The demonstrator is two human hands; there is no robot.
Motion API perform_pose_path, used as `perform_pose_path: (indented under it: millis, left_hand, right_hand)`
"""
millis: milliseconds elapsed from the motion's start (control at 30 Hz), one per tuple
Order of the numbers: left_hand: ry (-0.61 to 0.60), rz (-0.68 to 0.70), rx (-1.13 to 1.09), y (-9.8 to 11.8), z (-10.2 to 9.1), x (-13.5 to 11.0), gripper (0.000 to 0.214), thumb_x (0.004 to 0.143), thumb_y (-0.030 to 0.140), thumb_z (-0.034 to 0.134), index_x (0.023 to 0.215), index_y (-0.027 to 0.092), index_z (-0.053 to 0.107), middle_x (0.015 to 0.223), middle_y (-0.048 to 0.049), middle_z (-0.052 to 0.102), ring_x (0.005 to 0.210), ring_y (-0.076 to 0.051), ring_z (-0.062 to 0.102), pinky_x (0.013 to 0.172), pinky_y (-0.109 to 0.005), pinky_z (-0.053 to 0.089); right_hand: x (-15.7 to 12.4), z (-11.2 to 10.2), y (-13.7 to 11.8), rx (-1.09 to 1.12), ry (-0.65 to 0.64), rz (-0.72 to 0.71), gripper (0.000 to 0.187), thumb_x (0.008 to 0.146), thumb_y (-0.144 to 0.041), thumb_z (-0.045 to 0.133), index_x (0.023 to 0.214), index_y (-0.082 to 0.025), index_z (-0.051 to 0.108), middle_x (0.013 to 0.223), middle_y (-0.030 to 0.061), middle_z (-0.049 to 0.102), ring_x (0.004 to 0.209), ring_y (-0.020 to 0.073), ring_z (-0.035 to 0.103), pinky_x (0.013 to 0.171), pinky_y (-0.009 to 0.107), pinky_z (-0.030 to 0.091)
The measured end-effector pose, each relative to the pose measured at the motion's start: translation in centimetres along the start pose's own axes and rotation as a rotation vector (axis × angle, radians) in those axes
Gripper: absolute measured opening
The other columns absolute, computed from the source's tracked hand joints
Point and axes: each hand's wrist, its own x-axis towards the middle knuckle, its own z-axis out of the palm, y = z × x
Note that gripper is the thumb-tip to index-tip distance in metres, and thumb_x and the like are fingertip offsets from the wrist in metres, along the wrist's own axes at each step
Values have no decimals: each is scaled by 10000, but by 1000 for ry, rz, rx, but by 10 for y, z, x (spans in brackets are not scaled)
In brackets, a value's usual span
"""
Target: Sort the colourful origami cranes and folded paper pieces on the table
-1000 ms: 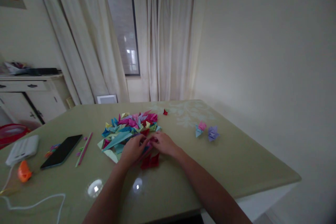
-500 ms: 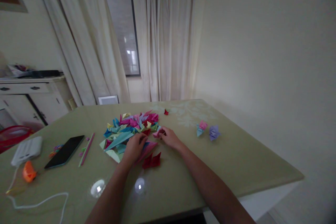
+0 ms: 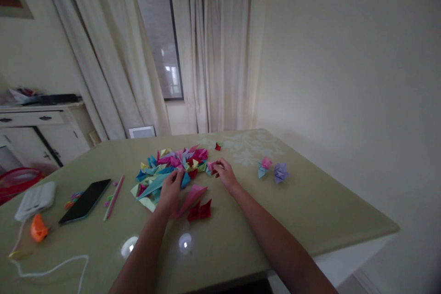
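A heap of colourful folded paper pieces [image 3: 158,183] lies mid-table, in teal, pink, yellow, purple and red. Over its near side, my left hand [image 3: 171,189] has its fingers pinched together beside a blue folded piece [image 3: 186,179]; what they grip is hidden. My right hand [image 3: 225,175], at the heap's right edge, pinches a small pink folded paper piece [image 3: 211,166]. Just in front of the heap, a long pink folded piece [image 3: 195,196] and a red origami piece [image 3: 200,211] rest on the table.
Farther right sit a pink-and-blue origami piece [image 3: 264,167] and a purple one [image 3: 281,172]. A tiny red piece [image 3: 218,146] lies behind. Leftward are a phone [image 3: 85,201], pink and green sticks [image 3: 115,198], an orange object [image 3: 38,228], a white device [image 3: 36,200] and a white cord [image 3: 51,273].
My left hand has shifted left and slightly away from me, uncovering the long pink piece. My right hand has moved a little farther back and right with the pink piece.
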Motion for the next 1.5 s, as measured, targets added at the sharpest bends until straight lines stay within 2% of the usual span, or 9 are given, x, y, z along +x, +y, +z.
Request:
perform_pose_path:
  millis: [167, 267, 433, 533, 733, 867, 1033, 1333, 1500]
  left_hand:
    - [26, -370, -533, 12, 5, -1, 128, 926, 167, 638, 826, 135, 712, 832, -44, 726, 714, -111, 659, 597, -161, 526]
    - [1, -467, -647, 19, 4, -2, 193, 889, 11, 579, 761, 145, 635, 770, -26, 684, 671, -90, 657, 539, -119, 515]
    - [-124, -564, -719, 22, -1, -6, 288, 1030, 367, 548, 848, 153, 609, 747, -44, 644, 469, -70, 515, 321, -112, 310]
    - [-171, -504, -669, 20, 2, -8, 410, 1005, 533, 564, 906, 143, 644, 753, -46, 657, 446, -61, 453, 333, -131, 301]
    - [-169, -215, -298, 8, 19, -17, 353, 804, 380, 800, 1063, 159, 709, 940, -34, 731, 662, -97, 595, 557, -183, 472]
    - [-247, 2, -5, 1, 27, -25, 488, 865, 379, 698, 1315, 198, 645, 1317, -119, 704, 1114, -231, 683, 858, -294, 562]
    - [-271, 140, 20, -4, 30, -25, 563, 898, 283, 629, 1451, 233, 534, 1557, -129, 540, 1469, -266, 473, 1201, -433, 395]
    - [-297, 334, 143, -14, 27, -18, 486, 968, 344, 560, 1436, 211, 550, 1539, -140, 560, 1481, -251, 472, 1247, -453, 341]
    - [-351, 252, 68, -12, 27, -17, 548, 944, 349, 559, 1476, 232, 495, 1591, -135, 505, 1486, -245, 468, 1231, -437, 367]
  right_hand:
    - [-4, 8, -1, 276, -69, 172, 140, 773, -274, 685, 823, -222, 565, 702, -26, 703, 551, 135, 657, 520, 214, 421]
    - [-7, 10, -2, 449, -101, 290, 92, 814, -232, 664, 862, -222, 586, 732, -24, 717, 540, 121, 648, 541, 216, 462]
    - [-9, 10, -3, 539, -132, 395, 141, 961, -260, 555, 870, -190, 637, 696, 15, 699, 505, 112, 603, 509, 209, 467]
    - [-11, 11, -3, 578, -152, 442, 294, 1022, -389, 535, 865, -170, 652, 710, 32, 693, 516, 104, 598, 503, 200, 466]
    - [-20, 23, 0, 391, -232, 252, 302, 803, -427, 847, 827, -186, 668, 700, -21, 659, 565, 92, 574, 548, 196, 458]
    - [-22, 30, 4, 171, -235, 108, 409, 684, -513, 888, 785, -194, 654, 663, -38, 627, 577, 115, 559, 546, 231, 431]
    - [-22, 29, 5, 5, -145, 14, 422, 692, -547, 848, 832, -201, 650, 704, -33, 633, 615, 135, 580, 592, 263, 468]
    - [-27, 33, 4, 10, -231, -32, 460, 649, -484, 884, 775, -222, 528, 742, -47, 603, 666, 139, 587, 648, 275, 508]
    - [-20, 26, 9, -63, -188, -29, 423, 693, -472, 807, 682, -234, 457, 633, -54, 558, 583, 132, 552, 573, 259, 458]
